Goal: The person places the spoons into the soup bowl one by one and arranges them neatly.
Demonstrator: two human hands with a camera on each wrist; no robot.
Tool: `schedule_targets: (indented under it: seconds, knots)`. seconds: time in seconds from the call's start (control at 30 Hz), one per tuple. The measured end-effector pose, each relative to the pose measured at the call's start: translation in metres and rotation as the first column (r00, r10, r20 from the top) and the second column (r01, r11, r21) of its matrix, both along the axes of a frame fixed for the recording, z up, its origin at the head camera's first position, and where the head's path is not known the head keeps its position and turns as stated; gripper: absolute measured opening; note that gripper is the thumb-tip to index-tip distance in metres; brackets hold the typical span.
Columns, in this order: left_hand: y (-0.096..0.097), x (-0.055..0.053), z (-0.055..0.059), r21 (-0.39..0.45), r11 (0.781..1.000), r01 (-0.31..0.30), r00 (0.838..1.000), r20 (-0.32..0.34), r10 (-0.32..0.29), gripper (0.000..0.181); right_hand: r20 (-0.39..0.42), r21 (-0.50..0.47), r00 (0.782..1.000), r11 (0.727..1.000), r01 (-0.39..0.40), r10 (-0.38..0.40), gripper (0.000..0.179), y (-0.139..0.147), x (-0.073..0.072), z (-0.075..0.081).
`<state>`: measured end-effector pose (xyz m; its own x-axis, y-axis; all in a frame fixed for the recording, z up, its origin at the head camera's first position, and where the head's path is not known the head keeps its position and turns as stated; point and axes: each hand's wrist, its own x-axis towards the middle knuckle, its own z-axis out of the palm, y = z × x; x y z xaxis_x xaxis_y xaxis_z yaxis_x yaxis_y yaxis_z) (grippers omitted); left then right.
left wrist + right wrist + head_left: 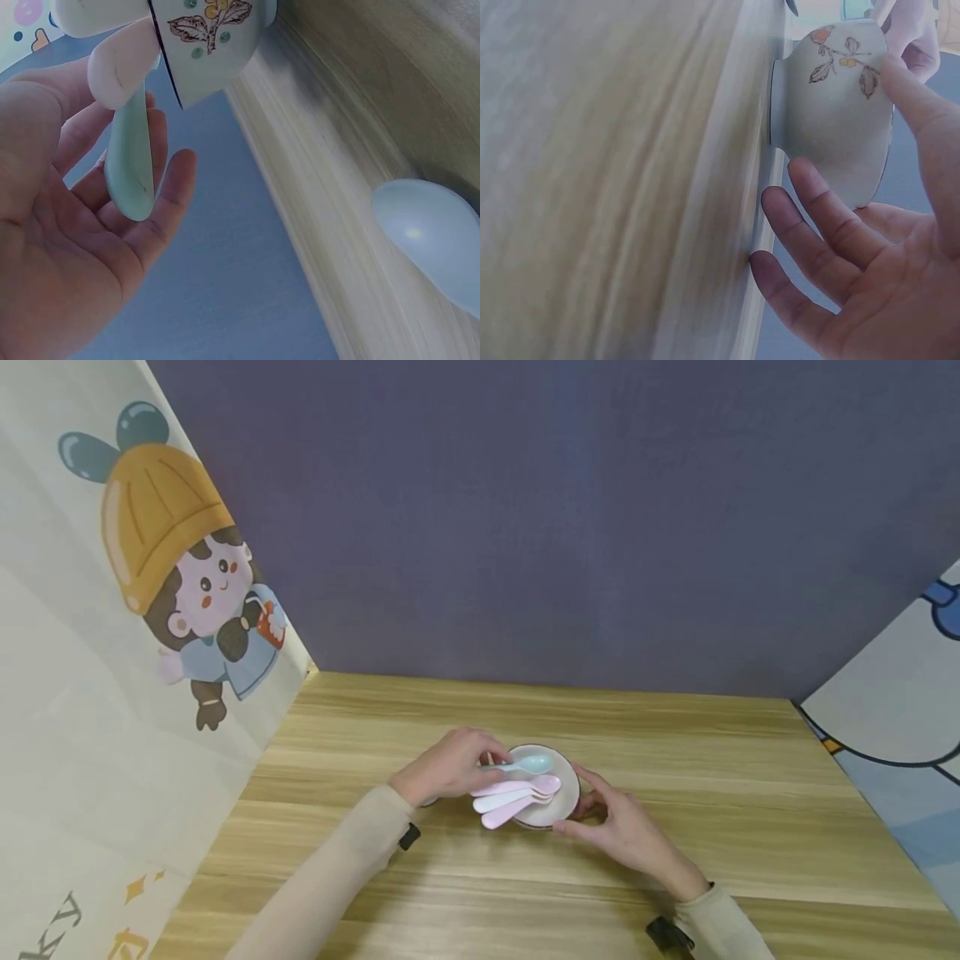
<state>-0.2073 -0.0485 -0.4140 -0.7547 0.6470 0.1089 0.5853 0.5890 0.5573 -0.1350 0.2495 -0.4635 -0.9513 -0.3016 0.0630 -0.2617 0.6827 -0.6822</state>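
Note:
A white bowl (566, 793) with a dark rim stands on the wooden table; the right wrist view shows leaves and fruit painted on its side. My right hand (626, 831) holds it from the right, thumb and index finger at the rim, the other fingers spread apart. Across the bowl's left rim lie pink and white spoons (513, 803), handles sticking out leftward. My left hand (457, 764) pinches a mint-green spoon (534, 765) by its handle, with the spoon's head over the bowl. In the left wrist view that handle (131, 161) hangs between thumb and fingers.
A pale rounded object like a spoon head (431, 236) lies on the table left of the bowl, mostly hidden by the left hand in the head view. A dark purple panel (525, 527) stands behind the wooden table (637, 714), with printed cartoon panels (67, 710) at both sides.

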Motion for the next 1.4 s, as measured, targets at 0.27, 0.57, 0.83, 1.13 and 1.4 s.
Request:
schedule_targets:
  seconds: [0.27, 0.57, 0.83, 1.13, 1.4]
  knots:
    - [0.004, -0.003, 0.000, -0.022, 1.000, 0.018, 1.000, -0.012, -0.018, 0.021, 0.020, 0.009, 1.000, 1.000, 0.000, 0.000, 0.103, -0.001, 0.000, 0.001]
    - [0.007, -0.005, -0.002, -0.027, 0.998, 0.049, 0.999, -0.022, -0.049, 0.019, 0.018, 0.012, 1.000, 1.000, -0.007, 0.007, 0.103, 0.000, -0.001, 0.003]
    - [0.008, -0.004, -0.004, -0.032, 0.997, 0.063, 0.997, -0.032, -0.064, 0.020, 0.024, 0.009, 1.000, 1.000, -0.002, 0.002, 0.103, -0.001, -0.001, 0.002]
    - [0.012, -0.005, -0.003, -0.049, 0.998, 0.050, 0.999, -0.010, -0.051, 0.024, 0.020, 0.014, 1.000, 1.000, -0.004, 0.003, 0.103, -0.002, -0.001, 0.002]
    - [0.015, -0.005, -0.005, -0.065, 0.997, 0.045, 0.999, -0.008, -0.045, 0.024, 0.018, 0.011, 1.000, 1.000, 0.002, -0.002, 0.102, -0.002, 0.000, -0.001]
